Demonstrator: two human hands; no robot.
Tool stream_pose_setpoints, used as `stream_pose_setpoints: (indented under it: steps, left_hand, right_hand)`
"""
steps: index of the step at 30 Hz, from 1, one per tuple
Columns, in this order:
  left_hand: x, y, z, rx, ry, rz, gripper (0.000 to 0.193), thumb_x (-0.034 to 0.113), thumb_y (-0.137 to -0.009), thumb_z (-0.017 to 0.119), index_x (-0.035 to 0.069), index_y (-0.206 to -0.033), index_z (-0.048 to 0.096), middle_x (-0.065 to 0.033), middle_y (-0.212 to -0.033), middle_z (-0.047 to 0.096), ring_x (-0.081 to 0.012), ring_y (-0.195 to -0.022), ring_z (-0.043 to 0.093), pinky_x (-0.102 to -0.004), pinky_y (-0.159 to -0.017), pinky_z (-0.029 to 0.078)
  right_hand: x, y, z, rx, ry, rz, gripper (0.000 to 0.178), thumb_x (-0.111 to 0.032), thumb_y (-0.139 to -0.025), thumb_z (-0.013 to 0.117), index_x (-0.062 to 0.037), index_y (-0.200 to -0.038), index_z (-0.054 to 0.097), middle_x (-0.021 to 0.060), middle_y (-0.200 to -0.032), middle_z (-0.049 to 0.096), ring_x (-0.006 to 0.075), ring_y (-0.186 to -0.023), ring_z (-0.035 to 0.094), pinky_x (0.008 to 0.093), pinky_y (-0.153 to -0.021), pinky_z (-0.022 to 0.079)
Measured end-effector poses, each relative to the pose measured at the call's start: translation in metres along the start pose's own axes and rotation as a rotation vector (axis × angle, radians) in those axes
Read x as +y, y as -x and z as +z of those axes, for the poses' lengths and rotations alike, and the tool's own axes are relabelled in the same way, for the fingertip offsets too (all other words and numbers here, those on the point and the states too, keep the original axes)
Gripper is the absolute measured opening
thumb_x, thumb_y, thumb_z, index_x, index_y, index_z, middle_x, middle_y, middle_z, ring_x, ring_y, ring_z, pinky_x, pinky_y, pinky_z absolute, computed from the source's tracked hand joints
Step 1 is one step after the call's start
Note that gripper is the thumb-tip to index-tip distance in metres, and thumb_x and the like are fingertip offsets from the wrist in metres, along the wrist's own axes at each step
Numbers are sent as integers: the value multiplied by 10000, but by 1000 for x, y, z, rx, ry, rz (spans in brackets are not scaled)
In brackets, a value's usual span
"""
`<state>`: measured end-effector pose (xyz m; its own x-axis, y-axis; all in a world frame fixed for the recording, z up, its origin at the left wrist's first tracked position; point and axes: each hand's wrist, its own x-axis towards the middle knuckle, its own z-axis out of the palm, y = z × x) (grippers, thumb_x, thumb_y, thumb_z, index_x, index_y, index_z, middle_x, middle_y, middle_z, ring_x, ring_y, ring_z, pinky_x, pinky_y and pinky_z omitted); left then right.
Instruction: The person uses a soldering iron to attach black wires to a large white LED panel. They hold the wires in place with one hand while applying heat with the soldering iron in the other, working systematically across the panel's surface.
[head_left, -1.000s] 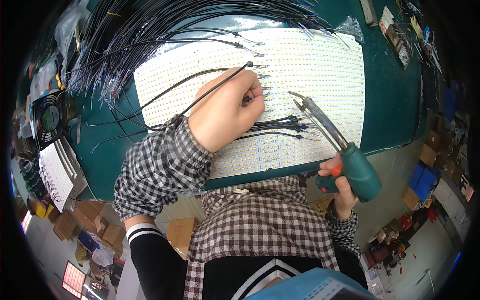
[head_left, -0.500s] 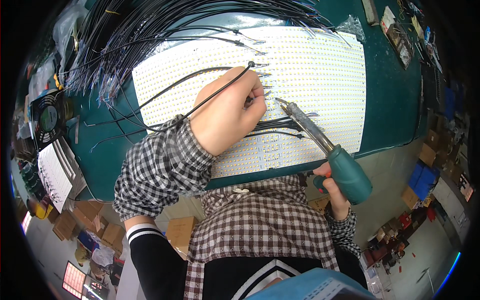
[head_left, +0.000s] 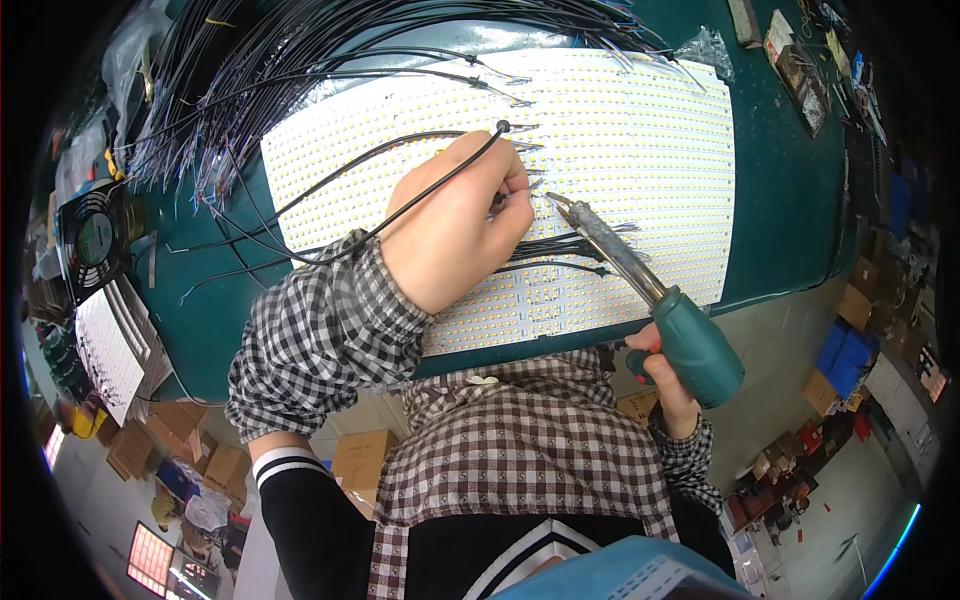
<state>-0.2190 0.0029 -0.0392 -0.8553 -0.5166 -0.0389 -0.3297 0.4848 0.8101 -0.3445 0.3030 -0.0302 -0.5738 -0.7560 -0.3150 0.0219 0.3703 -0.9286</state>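
A white panel of LED boards (head_left: 650, 140), dotted with rows of yellow chips, lies on the green table. My left hand (head_left: 455, 225) rests on it, thumb and fingers pinched on a black cable whose thin wire ends (head_left: 534, 183) poke out past the fingertips; most of this cable is hidden by the hand. Another black cable (head_left: 440, 183) loops over the back of that hand. My right hand (head_left: 676, 392) is wrapped round a green-handled soldering gun (head_left: 702, 350). Its tip points left at the board, close beside the wire ends.
A big bundle of black cables (head_left: 290, 70) covers the table's far left. Several more cables (head_left: 560, 250) lie across the panel nearer me. At the left are a small fan (head_left: 97, 235) and stacked white boards (head_left: 112, 350). A solder-stained block (head_left: 797, 80) sits far right.
The soldering gun's tip has shifted very slightly left, nearer the wire ends. My left hand keeps its pinch in almost the same place.
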Motion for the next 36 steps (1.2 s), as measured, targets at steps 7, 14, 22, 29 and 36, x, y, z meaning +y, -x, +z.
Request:
stream_pose_setpoints:
  steps: [7,14,22,29,36]
  left_hand:
    - [-1,0,1,17,-6,24,99,59,-833,690,25,-867,603,-145,-822,606,-343,-753,633,-425,-675,507]
    - [0,0,1,8,-9,11,89,56,-840,688,28,-877,612,-126,-819,604,-299,-744,627,-390,-671,508]
    - [1,0,1,12,-9,11,105,50,-831,694,30,-867,598,-141,-826,602,-330,-732,638,-414,-659,513]
    - [0,0,1,8,-7,22,109,55,-833,695,26,-873,598,-141,-820,597,-327,-730,638,-412,-657,514]
    - [0,0,1,13,-9,21,102,60,-841,684,19,-876,597,-150,-821,605,-333,-735,640,-415,-663,515]
  right_hand:
    - [4,0,-1,-7,35,-24,641,-142,-800,890,101,-1306,580,130,-981,774,182,-896,758,303,-827,581]
    - [7,2,-3,-24,82,1,619,-130,-795,889,98,-1290,596,122,-973,775,173,-901,753,298,-834,578]
    - [1,-2,2,-5,13,24,622,-105,-781,896,96,-1288,599,124,-963,771,174,-897,754,306,-828,594]
    - [7,2,5,45,-31,-26,615,-116,-798,891,100,-1291,593,128,-958,768,188,-887,756,318,-825,598]
    - [7,-1,0,19,20,-110,606,-162,-825,879,99,-1288,590,137,-966,764,217,-886,753,345,-824,594]
